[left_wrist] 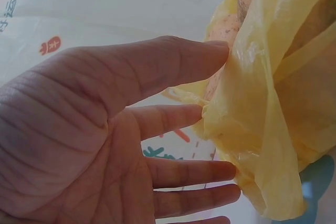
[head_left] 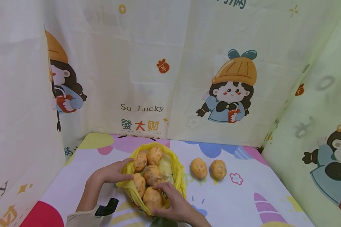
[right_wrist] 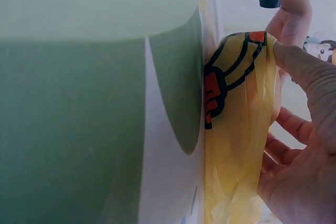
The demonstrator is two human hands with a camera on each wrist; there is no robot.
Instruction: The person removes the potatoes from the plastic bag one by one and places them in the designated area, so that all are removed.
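Note:
A yellow plastic bag stands with its mouth wide, several potatoes inside. At its left side is my left hand, fingers and thumb spread; in the left wrist view the nearly straight fingertips touch the yellow plastic. My right hand reaches over the near right rim. Its thumb and fingers are around the nearest potato in the bag. In the right wrist view the thumb lies at the bag's rim, with curled fingers behind it.
Two potatoes, one on the left and one on the right, lie on the patterned tablecloth right of the bag. Printed cloth walls enclose the table at the back and both sides.

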